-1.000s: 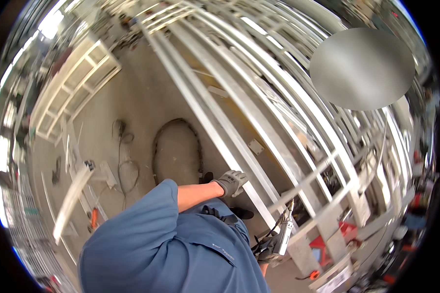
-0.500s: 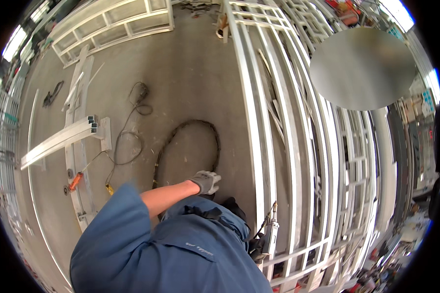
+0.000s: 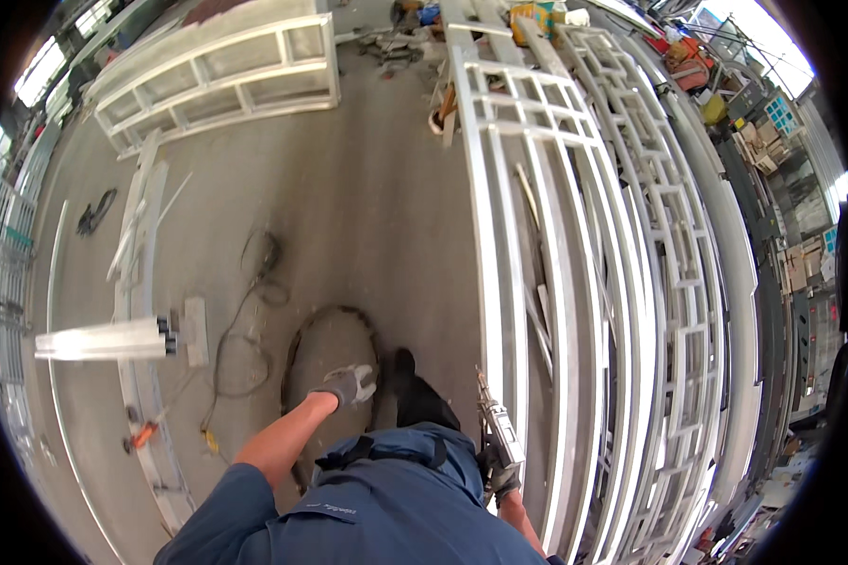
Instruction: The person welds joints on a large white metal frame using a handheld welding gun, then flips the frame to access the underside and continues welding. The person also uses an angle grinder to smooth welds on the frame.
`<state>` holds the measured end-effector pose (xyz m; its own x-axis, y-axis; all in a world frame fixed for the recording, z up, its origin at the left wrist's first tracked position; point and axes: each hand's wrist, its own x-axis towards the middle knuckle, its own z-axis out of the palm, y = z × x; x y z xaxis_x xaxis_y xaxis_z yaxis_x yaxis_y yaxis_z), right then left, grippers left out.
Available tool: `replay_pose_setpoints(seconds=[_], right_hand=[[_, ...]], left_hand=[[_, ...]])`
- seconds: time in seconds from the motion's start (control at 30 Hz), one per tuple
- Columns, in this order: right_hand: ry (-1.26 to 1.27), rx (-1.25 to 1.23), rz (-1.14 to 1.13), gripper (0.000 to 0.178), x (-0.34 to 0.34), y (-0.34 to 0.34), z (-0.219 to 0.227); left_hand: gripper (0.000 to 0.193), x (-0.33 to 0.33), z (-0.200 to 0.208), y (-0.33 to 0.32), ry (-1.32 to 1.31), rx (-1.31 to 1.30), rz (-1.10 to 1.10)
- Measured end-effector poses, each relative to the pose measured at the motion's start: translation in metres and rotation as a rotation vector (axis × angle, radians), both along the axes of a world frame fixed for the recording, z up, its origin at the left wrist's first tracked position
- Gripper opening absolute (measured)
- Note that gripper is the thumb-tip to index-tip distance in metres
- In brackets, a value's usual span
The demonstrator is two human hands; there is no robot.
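My right hand [image 3: 505,480], in a dark glove, is closed around a silver welding gun [image 3: 501,433] with a thin copper-coloured tip. The gun points away from me beside the near left rail of the long metal frame [image 3: 493,311]. My left hand [image 3: 351,384], in a grey glove, hangs over the floor with its fingers loosely apart and nothing visible in them. Below it a thick dark cable [image 3: 334,309] lies in a loop; the hand overlaps the loop in view and looks apart from it. My body hides part of the cable.
At left, square metal tubes [image 3: 104,340] rest across a long bar, near an orange tool [image 3: 143,435] and a thin cord [image 3: 219,363]. A white frame [image 3: 221,80] stands far left. Stacked ladder-like frames [image 3: 674,235] fill the right. My black shoe [image 3: 405,361] is beside the loop.
My view has shifted, and floor objects sit lower in it. My left hand has moved left, off the loop's right side. The welding gun has swung upright, farther left, and my right forearm now shows.
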<state>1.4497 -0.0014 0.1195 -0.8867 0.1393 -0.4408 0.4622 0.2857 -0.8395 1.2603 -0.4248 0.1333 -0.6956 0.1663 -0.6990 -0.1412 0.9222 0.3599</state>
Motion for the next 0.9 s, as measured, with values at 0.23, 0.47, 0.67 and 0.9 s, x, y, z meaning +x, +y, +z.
replay_pose_setpoints(seconds=[0.23,0.47,0.67,0.9], right_hand=[[-0.157,-0.254,-0.13,0.046,-0.233,-0.053,0.019],[0.013,-0.214,0.028,0.047,-0.403,-0.116,0.043],[-0.24,-0.102,-0.17,0.036,-0.561,-0.195,0.063],[-0.036,0.079,-0.202,0.028,-0.68,-0.242,0.096]], left_hand=[[0.06,-0.207,0.044,-0.069,0.153,0.109,0.244],[0.06,-0.312,-0.036,-0.186,-0.02,-0.052,0.128],[0.063,-0.48,-0.025,-0.242,0.023,-0.135,0.135],[0.074,-0.777,-0.004,-0.21,0.347,-0.084,-0.186]])
